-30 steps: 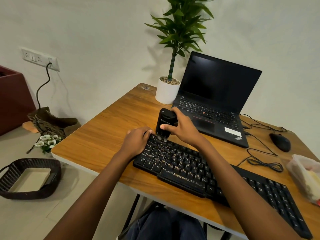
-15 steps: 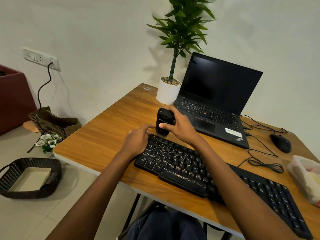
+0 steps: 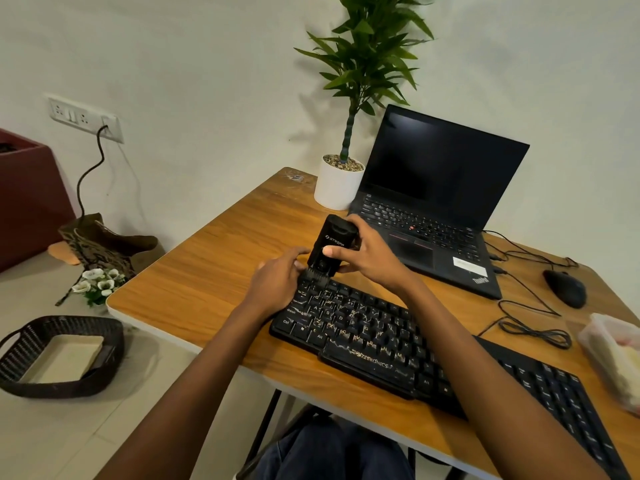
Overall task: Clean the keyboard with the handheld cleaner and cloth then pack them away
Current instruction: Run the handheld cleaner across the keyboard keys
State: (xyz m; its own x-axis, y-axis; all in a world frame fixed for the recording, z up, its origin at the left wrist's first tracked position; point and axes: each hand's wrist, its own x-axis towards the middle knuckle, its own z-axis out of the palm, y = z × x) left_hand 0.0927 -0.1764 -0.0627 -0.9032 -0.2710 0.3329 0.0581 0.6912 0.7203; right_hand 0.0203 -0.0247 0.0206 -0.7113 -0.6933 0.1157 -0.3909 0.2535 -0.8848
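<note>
A black keyboard [image 3: 398, 344] lies slantwise across the wooden desk [image 3: 214, 271]. My right hand [image 3: 367, 254] grips a black handheld cleaner [image 3: 332, 242], held upright with its brush end down on the keyboard's top left corner. My left hand [image 3: 277, 282] rests on the keyboard's left end, fingers flat against the keys and fingertips next to the brush. No cloth shows clearly in view.
An open black laptop [image 3: 433, 209] and a white potted plant [image 3: 337, 183] stand behind the keyboard. A mouse [image 3: 566, 289] with its cable and a clear plastic box [image 3: 613, 358] sit at the right. A dark woven basket [image 3: 59, 355] is on the floor left.
The cleaner lifted off the keys and moved back behind the corner, then came down again with its brush on the top left keys. My left hand stayed on the keyboard's end.
</note>
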